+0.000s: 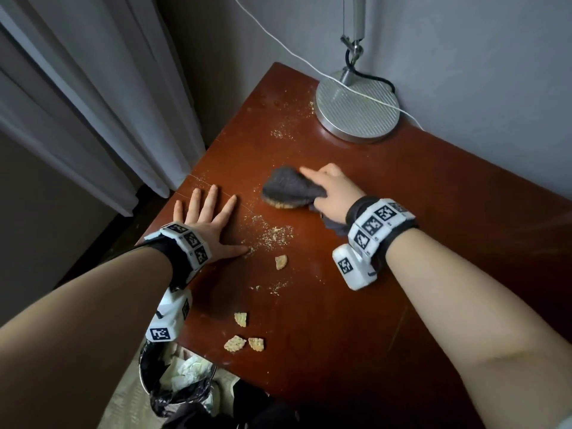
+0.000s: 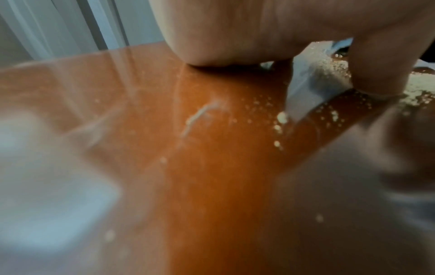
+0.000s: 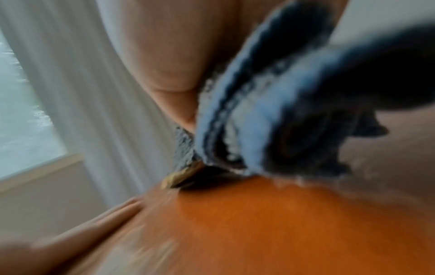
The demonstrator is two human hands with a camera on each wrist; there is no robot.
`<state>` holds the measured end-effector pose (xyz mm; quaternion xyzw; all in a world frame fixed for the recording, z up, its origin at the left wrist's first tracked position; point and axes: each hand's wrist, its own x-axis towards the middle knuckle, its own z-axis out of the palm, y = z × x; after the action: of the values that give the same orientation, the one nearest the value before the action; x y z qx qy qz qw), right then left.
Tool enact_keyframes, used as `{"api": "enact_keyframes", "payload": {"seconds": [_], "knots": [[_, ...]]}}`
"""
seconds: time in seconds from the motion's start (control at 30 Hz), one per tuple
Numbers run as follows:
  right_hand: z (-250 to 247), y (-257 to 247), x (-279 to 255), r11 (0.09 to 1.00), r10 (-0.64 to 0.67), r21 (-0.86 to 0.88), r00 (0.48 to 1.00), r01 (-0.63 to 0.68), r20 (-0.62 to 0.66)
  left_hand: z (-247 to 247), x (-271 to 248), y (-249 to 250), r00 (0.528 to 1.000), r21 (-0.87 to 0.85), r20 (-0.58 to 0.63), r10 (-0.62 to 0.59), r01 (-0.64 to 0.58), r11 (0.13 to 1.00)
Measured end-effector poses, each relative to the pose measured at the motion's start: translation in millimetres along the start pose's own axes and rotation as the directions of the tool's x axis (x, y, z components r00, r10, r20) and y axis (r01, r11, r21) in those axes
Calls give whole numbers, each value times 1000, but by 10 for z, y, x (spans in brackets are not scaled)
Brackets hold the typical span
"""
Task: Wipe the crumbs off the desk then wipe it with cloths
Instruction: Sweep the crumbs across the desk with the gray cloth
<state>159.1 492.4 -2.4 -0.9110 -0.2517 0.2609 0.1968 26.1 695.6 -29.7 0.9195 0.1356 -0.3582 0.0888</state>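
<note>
My right hand (image 1: 328, 193) grips a bunched dark grey cloth (image 1: 289, 185) in mid-desk, index finger laid along its top. A tan cracker piece (image 1: 280, 204) lies under the cloth's near edge, also seen in the blurred right wrist view as cracker piece (image 3: 181, 175) below the cloth (image 3: 270, 115). My left hand (image 1: 205, 216) lies flat and spread on the reddish-brown desk (image 1: 402, 187) near its left edge, thumb (image 2: 376, 74) touching fine crumbs (image 1: 274, 235). Several larger cracker pieces (image 1: 236, 343) lie toward the near edge. Crumbs (image 2: 280, 119) speckle the desk (image 2: 212, 148).
A round metal lamp base (image 1: 356, 106) stands at the desk's far corner, with a white cable (image 1: 297, 57) running across it. A bin lined with a black bag (image 1: 176, 379) holding paper sits on the floor below the desk's near left corner. White curtains (image 1: 77, 97) hang at left.
</note>
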Motion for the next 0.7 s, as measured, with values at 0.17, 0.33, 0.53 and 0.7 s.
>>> {"api": "enact_keyframes", "payload": {"seconds": [0.17, 0.33, 0.53, 0.7], "knots": [[112, 57, 316, 949, 300, -17, 922, -313, -246, -83, 81, -47, 999, -7, 0, -49, 49, 999], [266, -124, 142, 944, -92, -309, 991, 118, 96, -159, 125, -68, 998, -25, -9, -63, 63, 998], [-60, -110, 282, 997, -61, -45, 989, 68, 138, -157, 170, -89, 998, -1, -2, -66, 66, 998], [-21, -89, 732, 972, 231, 27, 937, -232, -261, -148, 195, -100, 998, -4, 13, -59, 60, 998]]}}
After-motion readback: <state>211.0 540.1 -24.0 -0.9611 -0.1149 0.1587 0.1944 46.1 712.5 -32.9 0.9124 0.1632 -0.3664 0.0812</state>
